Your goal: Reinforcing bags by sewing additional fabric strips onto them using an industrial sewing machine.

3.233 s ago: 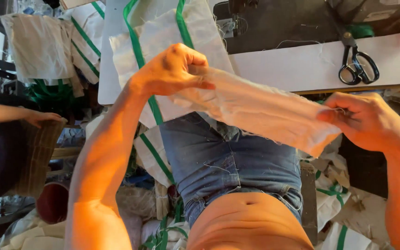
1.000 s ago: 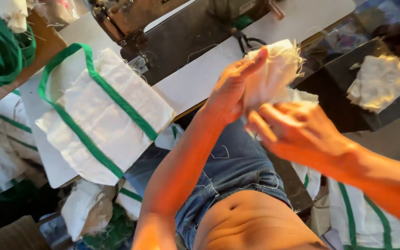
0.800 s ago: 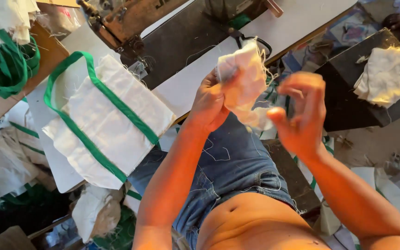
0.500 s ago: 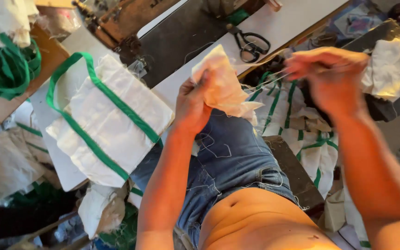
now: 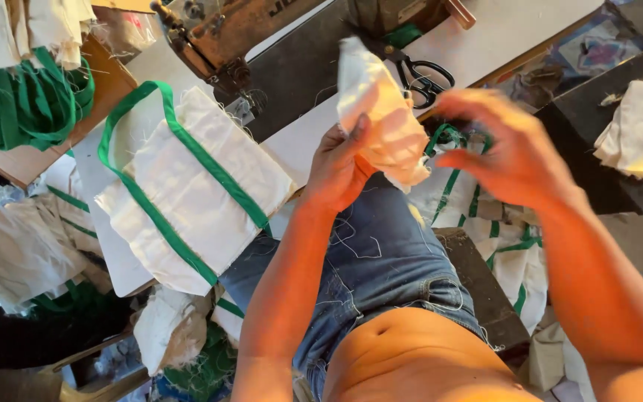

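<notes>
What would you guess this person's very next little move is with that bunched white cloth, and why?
Probably the right hand closes on the free edge of the white cloth. The left hand alone pinches the cloth, bunched up above the lap, while the right hand hangs open just beside it, fingers spread and apart from the fabric. The cloth looks too crumpled to lay flat one-handed.

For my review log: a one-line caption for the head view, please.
Left hand holds up a white cloth piece, right hand open beside it.

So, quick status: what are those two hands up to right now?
Left hand grips a bunched piece of white cloth, raised over the lap. Right hand open, fingers spread beside it, apart. Black scissors behind on the table.
</notes>
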